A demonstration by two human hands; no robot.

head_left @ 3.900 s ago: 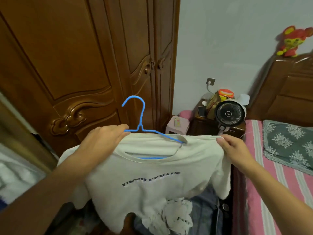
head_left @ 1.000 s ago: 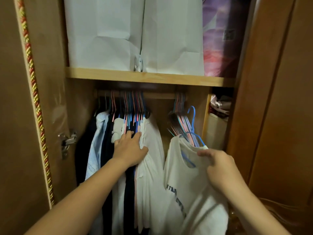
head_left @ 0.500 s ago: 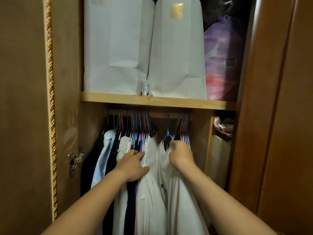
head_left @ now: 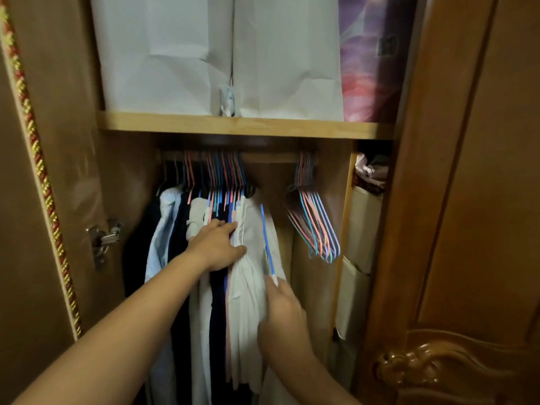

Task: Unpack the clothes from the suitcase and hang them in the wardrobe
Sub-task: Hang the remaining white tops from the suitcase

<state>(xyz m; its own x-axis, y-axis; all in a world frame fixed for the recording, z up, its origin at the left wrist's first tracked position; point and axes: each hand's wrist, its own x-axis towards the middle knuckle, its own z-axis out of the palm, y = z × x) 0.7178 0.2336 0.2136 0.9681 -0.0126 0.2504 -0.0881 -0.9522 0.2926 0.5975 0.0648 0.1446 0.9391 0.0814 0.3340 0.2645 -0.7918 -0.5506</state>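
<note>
Two bare forearms, left hand, right hand, sleeveless

Glossy carved wood wardrobe door

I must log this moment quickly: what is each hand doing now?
Left hand: open, fingers straight, pressing against the hung clothes.
Right hand: on the white T-shirt; grip cannot be told, blurred.

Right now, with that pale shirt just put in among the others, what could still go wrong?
The blue hanger is blurred and its hook is hidden, so it may not sit fully on the rail; the white T-shirt could drop when the right hand lets go. The left hand presses the packed clothes aside; once released, they may crowd and crease the shirt. The empty hangers could snag a sleeve.
</note>
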